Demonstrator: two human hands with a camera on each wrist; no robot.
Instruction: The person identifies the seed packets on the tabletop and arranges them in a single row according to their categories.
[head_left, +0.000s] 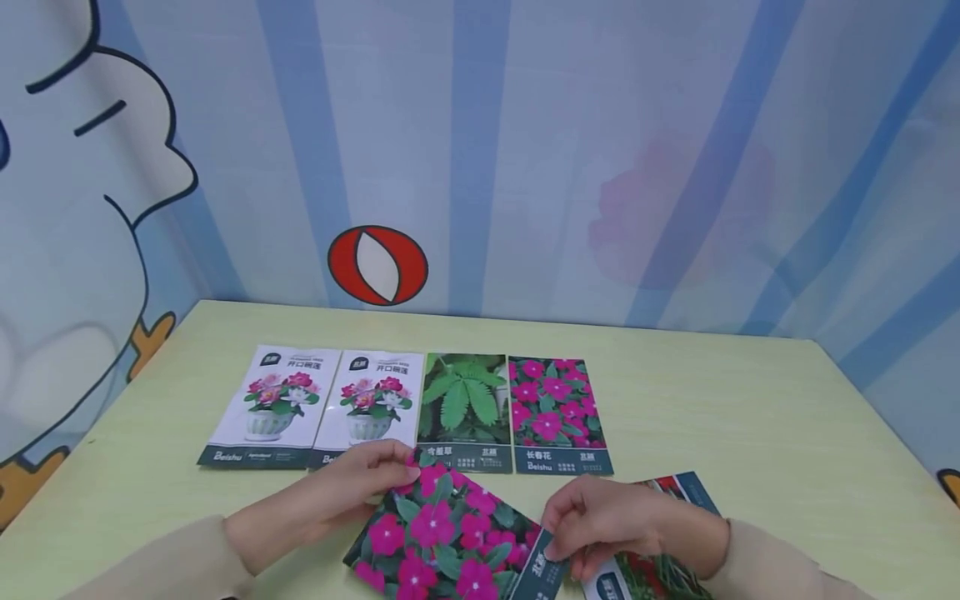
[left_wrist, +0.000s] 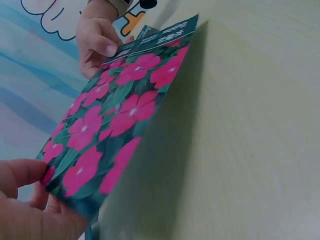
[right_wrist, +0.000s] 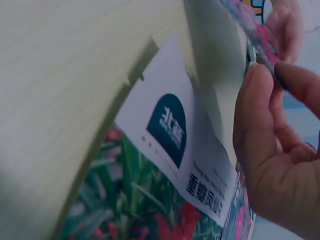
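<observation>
A seed packet with pink flowers (head_left: pixel 442 533) is held tilted above the table's front, between both hands. My left hand (head_left: pixel 337 492) pinches its left end, thumb on the printed face. At the dark label end, my right hand (head_left: pixel 607 517) grips it between thumb and fingers. In the left wrist view the packet (left_wrist: pixel 105 120) slants up off the tabletop. Beneath my right wrist lies a packet with red flowers (head_left: pixel 697 490), partly hidden by that arm; its white end with a dark green logo (right_wrist: pixel 170 130) shows in the right wrist view.
Lined up behind the hands are two white packets with potted flowers (head_left: pixel 273 408) (head_left: pixel 375 400), a green leaf packet (head_left: pixel 465 408) and another pink flower packet (head_left: pixel 558 404). The pale table (head_left: pixel 712 400) ends at a blue striped backdrop (head_left: pixel 540 167).
</observation>
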